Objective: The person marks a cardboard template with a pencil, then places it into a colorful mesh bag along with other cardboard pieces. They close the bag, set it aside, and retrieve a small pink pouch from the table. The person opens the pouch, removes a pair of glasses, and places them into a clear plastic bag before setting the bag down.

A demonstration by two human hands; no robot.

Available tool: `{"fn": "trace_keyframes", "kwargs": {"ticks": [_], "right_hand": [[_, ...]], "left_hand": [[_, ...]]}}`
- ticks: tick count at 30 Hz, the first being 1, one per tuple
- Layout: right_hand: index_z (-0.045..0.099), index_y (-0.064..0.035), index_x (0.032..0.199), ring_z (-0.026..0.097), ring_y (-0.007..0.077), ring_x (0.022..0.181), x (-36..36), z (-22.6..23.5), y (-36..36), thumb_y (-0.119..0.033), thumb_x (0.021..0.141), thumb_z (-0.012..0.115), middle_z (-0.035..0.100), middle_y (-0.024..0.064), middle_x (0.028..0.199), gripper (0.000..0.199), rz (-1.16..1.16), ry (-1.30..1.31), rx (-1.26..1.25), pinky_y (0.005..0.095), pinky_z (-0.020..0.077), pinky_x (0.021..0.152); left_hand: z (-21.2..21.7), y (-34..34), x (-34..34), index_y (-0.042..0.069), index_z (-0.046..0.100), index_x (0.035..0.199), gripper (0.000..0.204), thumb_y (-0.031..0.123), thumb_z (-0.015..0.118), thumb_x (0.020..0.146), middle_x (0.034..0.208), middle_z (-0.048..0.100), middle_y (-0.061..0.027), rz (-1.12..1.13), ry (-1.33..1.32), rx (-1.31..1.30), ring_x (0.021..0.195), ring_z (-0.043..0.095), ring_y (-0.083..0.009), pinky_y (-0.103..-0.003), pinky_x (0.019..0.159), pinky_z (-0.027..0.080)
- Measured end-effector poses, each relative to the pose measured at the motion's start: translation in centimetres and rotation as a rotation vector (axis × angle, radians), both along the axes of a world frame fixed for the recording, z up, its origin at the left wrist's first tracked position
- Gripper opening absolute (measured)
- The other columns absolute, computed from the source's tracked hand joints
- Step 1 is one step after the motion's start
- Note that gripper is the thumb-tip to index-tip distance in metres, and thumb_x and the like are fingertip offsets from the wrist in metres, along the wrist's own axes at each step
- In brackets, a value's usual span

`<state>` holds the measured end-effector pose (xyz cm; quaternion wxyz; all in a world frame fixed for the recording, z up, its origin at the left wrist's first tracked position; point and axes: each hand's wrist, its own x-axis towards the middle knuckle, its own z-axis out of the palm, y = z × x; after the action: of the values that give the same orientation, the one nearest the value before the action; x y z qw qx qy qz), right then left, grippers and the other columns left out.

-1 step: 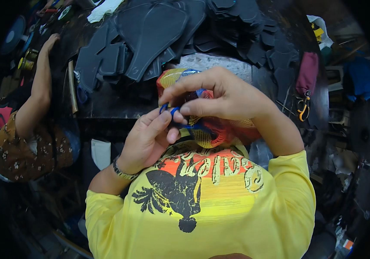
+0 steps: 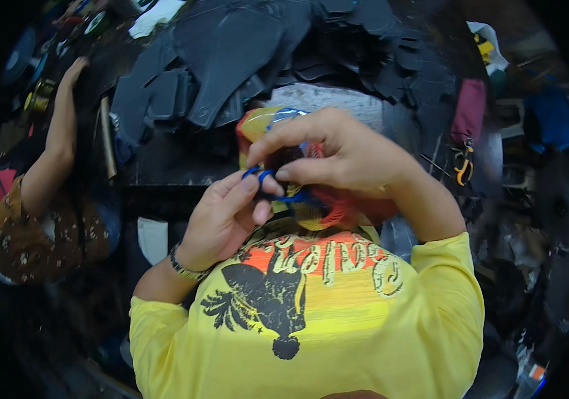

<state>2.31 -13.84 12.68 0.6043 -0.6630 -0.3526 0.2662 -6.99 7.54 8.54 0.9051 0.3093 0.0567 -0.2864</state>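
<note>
A thin blue cord point(image 2: 291, 198) runs from a red and yellow mesh bag point(image 2: 253, 126) and loops about the fingers of my left hand point(image 2: 228, 211). That hand is closed on the cord with thumb and fingertips. Above and to its right, my right hand point(image 2: 328, 147) bends over the same spot, its thumb and forefinger curled close to the blue loop. Part of the bag lies behind and under my right hand, between my chest and the table edge, so its contents are mostly hidden. The exact shape of the loop or knot is too small to make out.
Dark cut sheet pieces point(image 2: 231, 60) pile across the dark table, beside a pale slab point(image 2: 354, 101). At right lie a maroon pouch point(image 2: 468, 110) and orange-handled cutters point(image 2: 464, 166). A stick point(image 2: 108, 136) lies left, near another person's arm point(image 2: 64, 136).
The whole picture has shifted slightly to the left and blurred a little. Both hands keep nearly the same pose around the blue cord.
</note>
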Motion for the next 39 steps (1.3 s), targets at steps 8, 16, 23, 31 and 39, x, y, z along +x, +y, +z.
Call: {"fn": "trace_keyframes", "kwargs": {"ticks": [8, 16, 23, 31, 39], "right_hand": [[0.068, -0.0024, 0.09, 0.059, 0.0271, 0.085, -2.0, -3.1, 0.6, -0.014, 0.07, 0.077, 0.06, 0.0087, 0.09, 0.025, -0.164, -1.04, -0.055, 0.0393, 0.0489, 0.076], [0.077, -0.005, 0.089, 0.059, 0.0284, 0.106, -3.3, -2.1, 0.0, -0.027, 0.078, 0.072, 0.07, 0.0121, 0.099, 0.025, -0.218, -1.051, -0.36, 0.0476, 0.0388, 0.1], [0.071, -0.003, 0.095, 0.062, 0.0335, 0.098, -4.1, -2.0, -0.5, -0.022, 0.081, 0.073, 0.068, 0.0128, 0.091, 0.024, -0.477, -0.777, -0.403, 0.0477, 0.045, 0.093], [0.067, -0.0037, 0.09, 0.065, 0.0342, 0.084, -5.9, -1.1, -0.7, -0.027, 0.088, 0.073, 0.065, 0.0142, 0.089, 0.025, -0.462, -0.888, -0.212, 0.0466, 0.0512, 0.074], [0.066, -0.0057, 0.089, 0.063, 0.0325, 0.092, -5.9, -2.1, -3.3, -0.023, 0.089, 0.073, 0.063, 0.0101, 0.092, 0.019, -0.562, -0.991, -0.275, 0.0478, 0.0488, 0.087]], "left_hand": [[-0.5, 2.5, 2.2, 0.002, 0.06, 0.106, 0.025, 0.025, 0.053, 0.11, 0.087, 0.056, 0.0006, -0.356, 0.054, 0.16, 0.062, 0.048, -0.0056, -0.024, 0.06, 0.043], [-1.3, -0.2, 3.1, -0.007, 0.065, 0.097, 0.012, -0.005, 0.071, 0.087, 0.088, 0.063, -0.0034, -0.092, -0.69, 0.891, 0.072, 0.064, -0.0109, -0.026, 0.062, 0.051], [-1.9, -0.5, 4.3, -0.004, 0.067, 0.093, 0.007, -0.004, 0.07, 0.087, 0.088, 0.061, -0.0075, 0.023, -1.019, 0.838, 0.062, 0.057, -0.0107, -0.023, 0.055, 0.045], [-2.5, 0.7, 4.9, -0.003, 0.067, 0.097, 0.008, 0.005, 0.067, 0.095, 0.097, 0.057, -0.0047, -0.151, -0.594, 0.381, 0.062, 0.052, -0.0061, -0.02, 0.052, 0.042], [-1.5, 1.6, 4.5, 0.0, 0.061, 0.123, 0.052, 0.009, 0.088, 0.079, 0.116, 0.052, -0.0028, 0.082, -1.002, 0.845, 0.067, 0.049, -0.0037, -0.017, 0.052, 0.037]]}}
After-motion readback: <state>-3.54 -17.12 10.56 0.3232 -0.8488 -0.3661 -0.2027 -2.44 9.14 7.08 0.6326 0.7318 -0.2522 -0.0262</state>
